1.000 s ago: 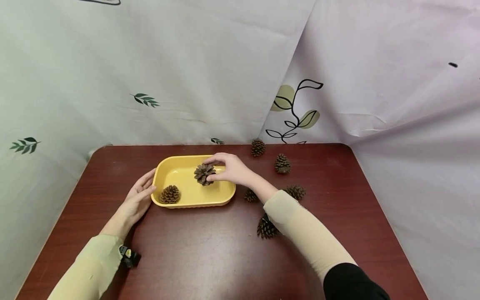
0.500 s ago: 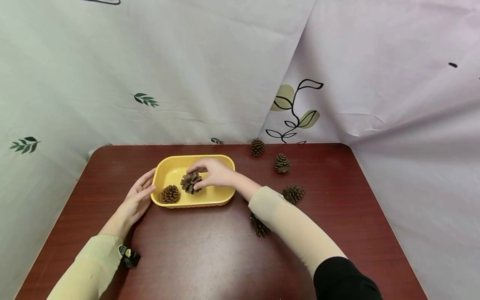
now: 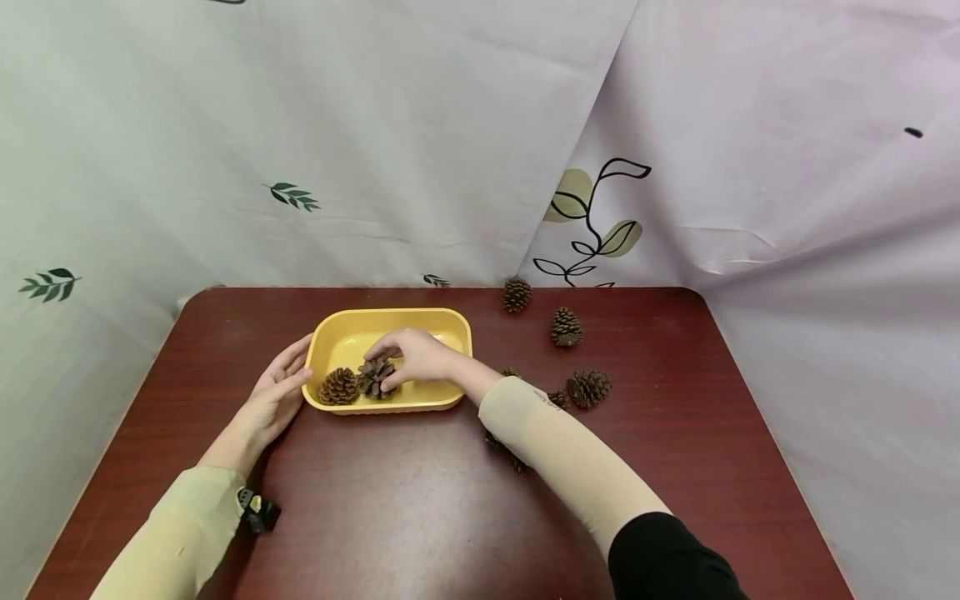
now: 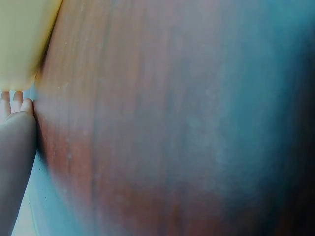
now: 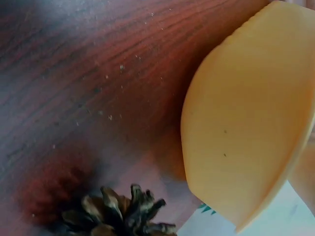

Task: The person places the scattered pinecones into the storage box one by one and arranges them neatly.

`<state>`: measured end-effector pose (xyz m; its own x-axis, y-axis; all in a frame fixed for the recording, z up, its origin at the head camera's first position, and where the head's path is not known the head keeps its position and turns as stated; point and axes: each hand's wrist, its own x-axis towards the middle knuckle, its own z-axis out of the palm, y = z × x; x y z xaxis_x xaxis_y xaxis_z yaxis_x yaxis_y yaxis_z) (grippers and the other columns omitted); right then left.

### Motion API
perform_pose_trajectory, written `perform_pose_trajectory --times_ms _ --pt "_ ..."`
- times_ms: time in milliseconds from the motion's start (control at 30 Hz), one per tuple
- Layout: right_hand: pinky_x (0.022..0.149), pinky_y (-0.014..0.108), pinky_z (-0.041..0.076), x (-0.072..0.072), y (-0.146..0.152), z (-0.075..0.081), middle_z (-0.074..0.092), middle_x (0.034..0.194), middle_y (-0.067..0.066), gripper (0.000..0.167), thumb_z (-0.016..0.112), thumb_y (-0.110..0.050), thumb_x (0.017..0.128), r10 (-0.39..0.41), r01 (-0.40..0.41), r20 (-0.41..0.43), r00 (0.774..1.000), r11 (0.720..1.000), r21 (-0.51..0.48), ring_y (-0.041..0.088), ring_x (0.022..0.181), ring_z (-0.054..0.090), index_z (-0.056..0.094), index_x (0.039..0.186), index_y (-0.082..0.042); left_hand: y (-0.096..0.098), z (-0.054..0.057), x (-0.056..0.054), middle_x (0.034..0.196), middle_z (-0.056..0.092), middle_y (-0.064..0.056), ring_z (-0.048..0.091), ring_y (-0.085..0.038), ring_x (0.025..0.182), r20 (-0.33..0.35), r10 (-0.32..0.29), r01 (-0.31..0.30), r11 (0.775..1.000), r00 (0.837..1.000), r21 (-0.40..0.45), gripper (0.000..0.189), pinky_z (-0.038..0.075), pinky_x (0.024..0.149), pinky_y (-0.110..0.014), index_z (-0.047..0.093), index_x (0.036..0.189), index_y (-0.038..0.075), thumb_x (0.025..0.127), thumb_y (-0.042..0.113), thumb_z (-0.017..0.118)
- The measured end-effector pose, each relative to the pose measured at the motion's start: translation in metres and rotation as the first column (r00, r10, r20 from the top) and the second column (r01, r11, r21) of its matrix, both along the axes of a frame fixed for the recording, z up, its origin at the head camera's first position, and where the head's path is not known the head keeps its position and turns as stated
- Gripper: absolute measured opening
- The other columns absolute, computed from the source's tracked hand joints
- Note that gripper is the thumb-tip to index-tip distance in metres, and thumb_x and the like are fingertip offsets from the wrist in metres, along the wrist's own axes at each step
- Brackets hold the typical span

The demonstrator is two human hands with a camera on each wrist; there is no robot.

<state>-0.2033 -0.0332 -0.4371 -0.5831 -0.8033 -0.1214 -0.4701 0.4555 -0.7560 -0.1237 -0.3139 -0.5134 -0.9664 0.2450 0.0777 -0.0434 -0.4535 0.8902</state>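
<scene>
The right hand (image 3: 417, 354) is reaching over the near rim of the yellow tray (image 3: 450, 321), its fingers curling down around a dark pinecone (image 3: 373, 377) and gripping it from above. That cone is sitting low at the tray's near-left part, directly under the fingertips and just beside a second, rounder pinecone (image 3: 339, 387) lying at the tray's near-left corner; whether the two are touching cannot be told. The held cone looks squat, with its scales facing up, so no long axis is showing clearly.

The left hand (image 3: 276, 402) is lying with straight, relaxed fingers against the tray's left outer wall, holding nothing.

Right of the tray, loose pinecones are resting on the table (image 3: 420, 500): one (image 3: 588, 388) well apart to the right, two more (image 3: 566, 327) (image 3: 516, 294) farther back toward the curtain, and another partly hidden under the right sleeve (image 3: 555, 458). Nothing is standing between the right hand and the tray floor.
</scene>
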Motion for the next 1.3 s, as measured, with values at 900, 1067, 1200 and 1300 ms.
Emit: perform_pose_trajectory --times_ms 900,1067,1200,1300 --pt "0.114 0.022 0.048 0.003 -0.002 -0.015 0.07 0.142 0.01 0.056 0.088 -0.01 0.088 0.002 -0.001 -0.017 1.0 0.999 0.052 0.025 0.132 0.066 0.067 0.139 -0.003 0.0 -0.001 -0.001 0.148 0.063 0.009 0.061 -0.004 0.133 -0.002 0.0 0.0 1.0 1.0 0.019 0.055 0.052 0.106 -0.019 0.053 0.152 0.018 0.108 -0.012 0.039" --pt "0.113 0.021 0.048 0.006 -0.003 -0.015 0.07 0.142 0.01 0.058 0.088 -0.01 0.087 0.009 -0.008 -0.026 1.0 0.999 0.053 0.024 0.133 0.065 0.066 0.14 -0.003 0.0 -0.001 -0.001 0.148 0.063 0.009 0.061 -0.004 0.133 0.002 0.001 -0.002 1.0 1.0 0.015 0.054 0.052 0.106 -0.019 0.053 0.152 0.018 0.108 -0.011 0.039" --pt "0.113 0.021 0.048 0.007 -0.002 -0.013 0.07 0.141 0.008 0.059 0.089 -0.013 0.087 0.016 -0.013 -0.053 0.998 0.998 0.066 0.023 0.133 0.065 0.066 0.141 -0.005 0.0 0.0 -0.001 0.148 0.063 0.009 0.061 -0.004 0.133 0.005 0.001 -0.001 1.0 1.0 0.016 0.054 0.052 0.106 -0.019 0.053 0.151 0.018 0.108 -0.011 0.039" --pt "0.115 0.022 0.046 0.007 -0.002 -0.008 0.07 0.142 0.008 0.059 0.089 -0.014 0.088 0.022 -0.017 -0.068 0.997 0.997 0.069 0.022 0.133 0.065 0.066 0.141 -0.005 0.0 0.0 -0.001 0.148 0.063 0.009 0.061 -0.004 0.133 0.009 -0.003 0.002 1.0 1.0 0.017 0.055 0.052 0.106 -0.019 0.053 0.151 0.018 0.108 -0.011 0.038"
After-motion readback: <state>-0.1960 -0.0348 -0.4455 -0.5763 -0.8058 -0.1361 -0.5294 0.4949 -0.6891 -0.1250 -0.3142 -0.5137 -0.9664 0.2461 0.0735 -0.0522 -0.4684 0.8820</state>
